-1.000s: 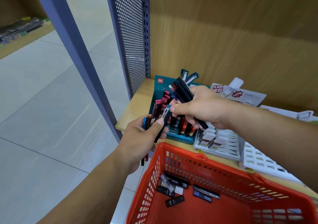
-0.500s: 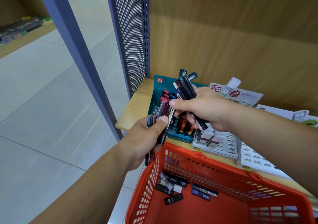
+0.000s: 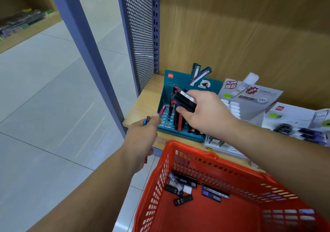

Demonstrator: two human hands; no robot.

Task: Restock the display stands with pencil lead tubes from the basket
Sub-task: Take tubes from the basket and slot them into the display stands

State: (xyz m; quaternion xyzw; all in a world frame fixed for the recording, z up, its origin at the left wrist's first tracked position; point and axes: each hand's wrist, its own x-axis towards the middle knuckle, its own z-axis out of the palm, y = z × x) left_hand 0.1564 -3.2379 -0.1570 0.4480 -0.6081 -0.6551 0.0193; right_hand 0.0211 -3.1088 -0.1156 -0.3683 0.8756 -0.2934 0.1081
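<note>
We see the right hand (image 3: 205, 114) over the teal display stand (image 3: 178, 81). Its fingers (image 3: 193, 94) are curled round a bundle of black lead tubes (image 3: 185, 99), with the thumb pressing from beneath. The bundle juts out to the left of the knuckles. Directly under those fingers, red and black tubes stand upright in the stand's slots.

The left hand (image 3: 142, 137) hovers just left of the stand's front corner, its fingers closed round a few tubes (image 3: 147, 120). Blue and dark red ends poke out beside the thumb, and 1 end shows below the palm. We cannot tell how many it holds.

Nearer us than both hands, the red basket (image 3: 196, 158) has loose tubes (image 3: 182, 187) lying on its floor, black and blue. To the right of the right hand's fingers, a grey display stand (image 3: 250, 96) sits beside the teal one on the wooden shelf (image 3: 142, 110).
</note>
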